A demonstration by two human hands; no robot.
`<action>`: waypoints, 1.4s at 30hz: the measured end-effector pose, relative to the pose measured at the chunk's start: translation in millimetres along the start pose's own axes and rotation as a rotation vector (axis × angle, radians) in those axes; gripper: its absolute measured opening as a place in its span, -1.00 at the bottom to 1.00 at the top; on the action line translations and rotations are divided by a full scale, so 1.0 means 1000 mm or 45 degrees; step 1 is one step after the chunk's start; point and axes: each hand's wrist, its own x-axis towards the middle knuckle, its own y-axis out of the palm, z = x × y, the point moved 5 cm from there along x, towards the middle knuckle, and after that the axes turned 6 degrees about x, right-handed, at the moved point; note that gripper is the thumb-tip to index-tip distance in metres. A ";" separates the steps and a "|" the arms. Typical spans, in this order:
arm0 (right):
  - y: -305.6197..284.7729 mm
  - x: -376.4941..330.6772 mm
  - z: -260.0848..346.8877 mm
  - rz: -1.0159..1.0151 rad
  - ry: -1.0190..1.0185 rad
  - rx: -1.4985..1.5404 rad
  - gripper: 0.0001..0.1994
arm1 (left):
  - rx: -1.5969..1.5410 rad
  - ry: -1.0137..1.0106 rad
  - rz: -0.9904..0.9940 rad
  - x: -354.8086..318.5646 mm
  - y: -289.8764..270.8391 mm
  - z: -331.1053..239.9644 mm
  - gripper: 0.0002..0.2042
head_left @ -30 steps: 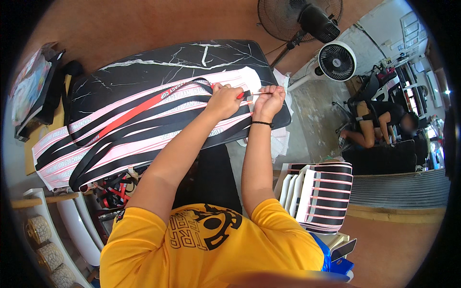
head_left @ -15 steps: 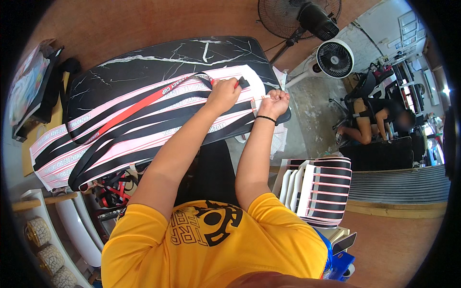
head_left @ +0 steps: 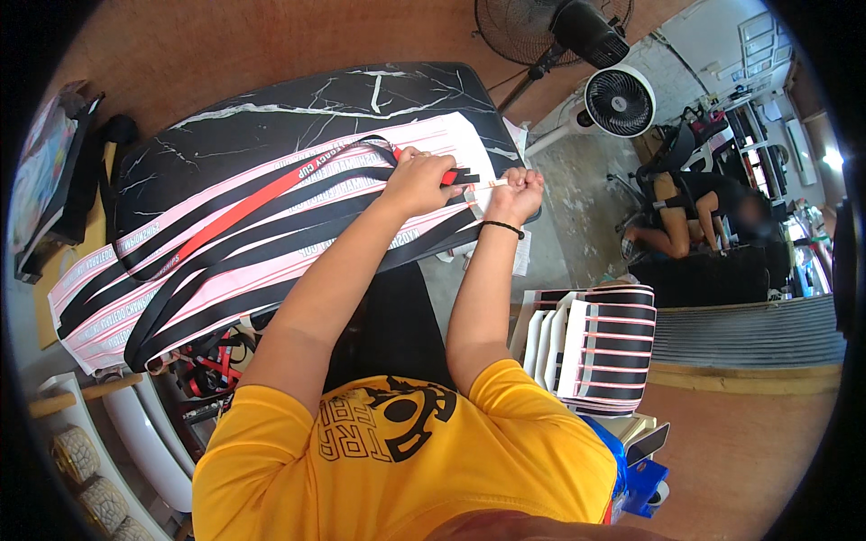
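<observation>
My left hand point(head_left: 418, 183) is closed around a red and black strap point(head_left: 254, 215), just above the right end of a long printed sheet. A red piece with dark tips point(head_left: 456, 177) sticks out past its fingers toward my right hand. My right hand point(head_left: 520, 193), wearing a dark bracelet, is curled closed at the table's right edge. A narrow white strip point(head_left: 488, 190) runs into its fingers. The pink, white and black printed sheet point(head_left: 449, 135) lies along the table, with loose black straps point(head_left: 271, 236) across it.
The black marble-patterned table point(head_left: 298, 97) has fans point(head_left: 620, 102) beyond its right end. A stack of striped printed pieces point(head_left: 613, 350) stands to my right. Bags and papers point(head_left: 59, 171) sit at left, above a white rack point(head_left: 68, 424). Another person point(head_left: 695, 212) crouches far right.
My left hand has come slightly nearer my right hand, bringing the red piece with dark tips close to the white strip. The whole view has shifted a little.
</observation>
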 end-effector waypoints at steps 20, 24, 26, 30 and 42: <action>-0.015 0.025 0.109 0.035 -0.146 -0.069 -0.88 | 0.010 0.051 -0.054 -0.003 -0.001 0.000 -0.66; -0.020 0.030 0.115 0.003 -0.001 0.016 -0.87 | -0.008 0.053 -0.029 -0.003 -0.003 0.000 -0.66; -0.020 0.034 0.115 -0.039 0.019 -0.018 -0.87 | -0.009 0.058 -0.009 -0.003 -0.004 -0.001 -0.65; -0.009 0.029 0.110 0.056 -0.002 -0.175 -0.85 | -0.088 0.047 -0.011 -0.004 -0.005 0.000 -0.65; 0.065 0.035 0.046 0.254 -0.141 -0.335 -0.94 | -0.435 0.027 0.083 0.003 -0.003 0.001 -0.60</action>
